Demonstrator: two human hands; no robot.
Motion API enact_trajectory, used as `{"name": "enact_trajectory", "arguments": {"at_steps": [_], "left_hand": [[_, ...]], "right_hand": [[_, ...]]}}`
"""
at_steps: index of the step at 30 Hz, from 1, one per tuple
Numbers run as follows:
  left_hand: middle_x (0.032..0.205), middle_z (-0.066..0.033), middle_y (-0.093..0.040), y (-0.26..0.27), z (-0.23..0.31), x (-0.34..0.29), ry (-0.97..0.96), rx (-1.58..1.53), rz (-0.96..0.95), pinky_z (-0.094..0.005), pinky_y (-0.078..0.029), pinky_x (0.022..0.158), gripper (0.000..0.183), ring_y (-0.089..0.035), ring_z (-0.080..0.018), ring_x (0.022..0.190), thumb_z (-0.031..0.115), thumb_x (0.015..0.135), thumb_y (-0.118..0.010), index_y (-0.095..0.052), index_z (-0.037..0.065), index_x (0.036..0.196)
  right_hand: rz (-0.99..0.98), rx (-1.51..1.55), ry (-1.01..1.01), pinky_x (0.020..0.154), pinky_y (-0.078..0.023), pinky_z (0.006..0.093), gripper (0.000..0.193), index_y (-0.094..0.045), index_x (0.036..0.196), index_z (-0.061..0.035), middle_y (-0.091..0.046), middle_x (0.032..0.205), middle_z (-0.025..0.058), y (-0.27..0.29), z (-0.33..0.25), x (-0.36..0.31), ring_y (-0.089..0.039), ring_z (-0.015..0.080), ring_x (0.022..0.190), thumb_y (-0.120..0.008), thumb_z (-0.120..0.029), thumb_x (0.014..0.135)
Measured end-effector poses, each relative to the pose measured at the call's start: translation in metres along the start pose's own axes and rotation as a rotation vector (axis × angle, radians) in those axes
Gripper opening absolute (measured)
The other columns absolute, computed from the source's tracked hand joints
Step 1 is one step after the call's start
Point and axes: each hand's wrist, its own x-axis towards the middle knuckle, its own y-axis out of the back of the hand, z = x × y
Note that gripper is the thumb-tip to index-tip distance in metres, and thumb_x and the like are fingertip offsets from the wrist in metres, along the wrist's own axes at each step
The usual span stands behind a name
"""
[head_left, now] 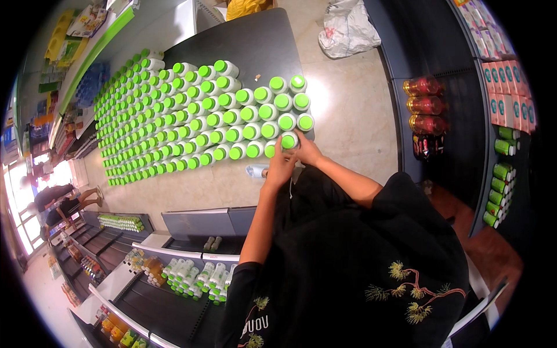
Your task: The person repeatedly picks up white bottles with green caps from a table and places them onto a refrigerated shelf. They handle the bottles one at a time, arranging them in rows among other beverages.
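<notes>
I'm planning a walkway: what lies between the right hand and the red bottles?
The head view shows pale floor, then a dark shelf edge, between the right hand and the red bottles.

Body of the held bottle [289, 141] partly hidden by fingers [281, 158], yellow bag [247, 8] cut by top edge

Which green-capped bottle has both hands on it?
The green-capped bottle at the near right corner of those on the dark table. Left hand and right hand flank it; no other bottle sits between both.
</notes>
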Motion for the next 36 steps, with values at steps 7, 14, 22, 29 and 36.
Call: {"name": "enact_trajectory", "arguments": {"at_steps": [7, 14, 22, 29, 36], "left_hand": [[0.090, -0.0116, -0.070, 0.005, 0.017, -0.014, -0.102, 0.088, 0.057, -0.0345, -0.056, 0.074, 0.057, -0.069, -0.0218, 0.082, 0.004, 0.092, -0.077, -0.052, 0.005, 0.143], [0.123, -0.0132, -0.061, 0.009, 0.036, -0.031, -0.414, 0.268, 0.264, -0.0406, -0.050, 0.093, 0.053, -0.059, -0.0251, 0.117, 0.007, 0.082, -0.087, -0.056, 0.006, 0.126], [0.120, -0.0104, -0.066, 0.036, 0.046, -0.057, -0.279, 0.033, 0.407, -0.0394, -0.049, 0.094, 0.053, -0.064, -0.0239, 0.112, 0.013, 0.085, -0.086, -0.056, 0.005, 0.128], [0.124, -0.0130, -0.062, 0.086, 0.058, -0.098, -0.208, -0.103, 0.589, -0.0404, -0.049, 0.100, 0.055, -0.061, -0.0267, 0.117, 0.015, 0.088, -0.084, -0.056, 0.003, 0.133], [0.124, -0.0169, -0.065, 0.115, 0.045, -0.136, -0.158, -0.314, 0.831, -0.0411, -0.050, 0.101, 0.051, -0.064, -0.0285, 0.114, 0.017, 0.098, -0.076, -0.050, 0.000, 0.138]], "right_hand": [[0.017, -0.070, 0.195, 0.090, -0.057, 0.0535, 0.085, -0.043, 0.157, -0.0117, -0.073, 0.117, 0.0289, 0.014, 0.013, -0.029, -0.070, 0.0499, 0.109, -0.086, -0.036, 0.088], [-0.101, -0.135, 0.342, 0.087, -0.058, 0.0493, 0.070, -0.050, 0.151, -0.0079, -0.072, 0.119, 0.0256, 0.038, -0.017, -0.072, -0.073, 0.0418, 0.100, -0.080, -0.027, 0.091], [-0.312, -0.169, 0.300, 0.083, -0.056, 0.0495, 0.060, -0.059, 0.136, -0.0004, -0.072, 0.109, 0.0266, 0.024, -0.088, -0.088, -0.072, 0.0426, 0.095, -0.080, -0.035, 0.092], [-0.361, -0.216, 0.387, 0.077, -0.054, 0.0500, 0.053, -0.066, 0.110, 0.0050, -0.072, 0.095, 0.0260, -0.015, -0.146, -0.092, -0.071, 0.0433, 0.088, -0.082, -0.042, 0.090], [-0.529, -0.349, 0.478, 0.074, -0.056, 0.0487, 0.049, -0.071, 0.100, 0.0063, -0.074, 0.086, 0.0238, -0.059, -0.205, -0.101, -0.073, 0.0418, 0.081, -0.078, -0.042, 0.091]]}}
